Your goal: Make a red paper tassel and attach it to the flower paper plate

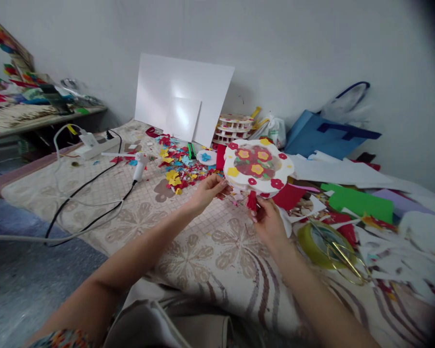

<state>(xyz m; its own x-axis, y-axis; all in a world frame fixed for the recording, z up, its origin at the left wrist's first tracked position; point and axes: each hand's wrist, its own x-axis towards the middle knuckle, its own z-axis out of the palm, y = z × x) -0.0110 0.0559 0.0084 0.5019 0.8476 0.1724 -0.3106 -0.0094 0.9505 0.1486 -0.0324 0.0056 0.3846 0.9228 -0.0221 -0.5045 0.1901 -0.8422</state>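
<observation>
A white, scalloped flower-decorated lantern [291, 167] is held up above the table, its face covered with red and yellow flowers around a see-through middle. A red tassel [252, 199] hangs from its lower edge. My left hand [212, 188] is closed at the lantern's lower left rim, thumb and fingers pinched together. Below the rim, my right hand [270, 217] has its fingers closed on the tassel. Part of each hand's fingertips is hidden.
Cut flowers and scraps [174, 178] lie behind my left hand. A white glue gun [140, 166] and power strip [96, 147] with cables are at left. Right are yellow tape [306, 244], gold-handled scissors [342, 256] and green felt [362, 203]. Behind stands a tiered lantern [234, 128].
</observation>
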